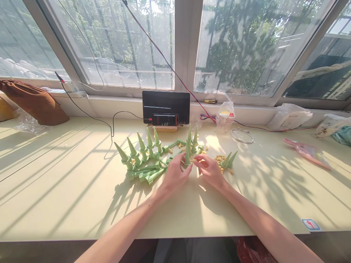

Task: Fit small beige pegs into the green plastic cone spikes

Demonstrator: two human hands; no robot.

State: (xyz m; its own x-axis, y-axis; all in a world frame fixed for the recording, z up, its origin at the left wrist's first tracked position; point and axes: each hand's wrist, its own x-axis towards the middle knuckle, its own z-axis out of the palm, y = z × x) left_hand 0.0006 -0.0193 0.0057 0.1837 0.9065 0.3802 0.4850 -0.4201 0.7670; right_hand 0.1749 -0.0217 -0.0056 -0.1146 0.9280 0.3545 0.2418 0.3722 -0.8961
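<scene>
My left hand (176, 172) is closed round the base of an upright green cone-shaped piece (187, 156). Close to its right, my right hand (210, 170) pinches a small yellow peg (193, 160) near the base of that cone. Left of my hands, several green cones on collared stems (143, 149) stand in a slanting row. Green tubes with wide ends (155, 177) lie in front of them. Two more green cones (226, 160) lean among a pile of yellow pegs (220, 158) on the right. Behind my hands stand other green cones (195, 140).
A tablet (166, 102) and a phone (165, 119) lean on a stand at the back. Cables (112, 128) run across the table (68, 190). A plastic-wrapped cup (226, 116), a coiled white cable (242, 136) and a pink tool (307, 151) lie to the right; a brown bag (35, 102) sits far left.
</scene>
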